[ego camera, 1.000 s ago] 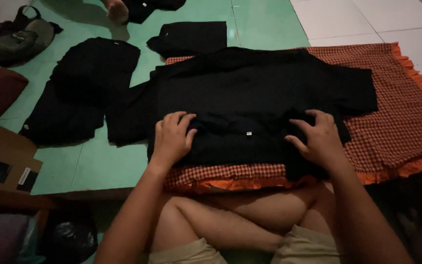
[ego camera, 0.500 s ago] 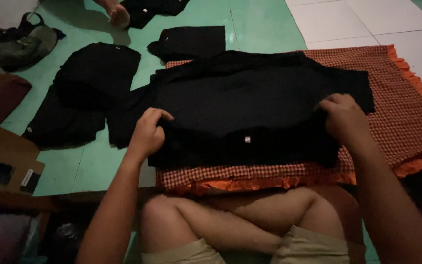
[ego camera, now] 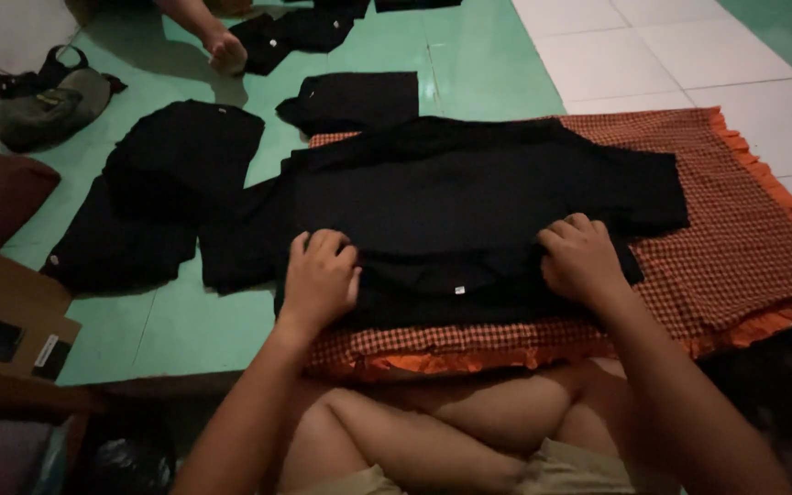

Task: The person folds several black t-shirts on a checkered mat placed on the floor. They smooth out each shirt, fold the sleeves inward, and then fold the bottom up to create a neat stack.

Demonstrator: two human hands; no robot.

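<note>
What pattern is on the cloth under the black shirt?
The cloth has a small orange-and-dark check with an orange frilled edge; it shows in the head view.
</note>
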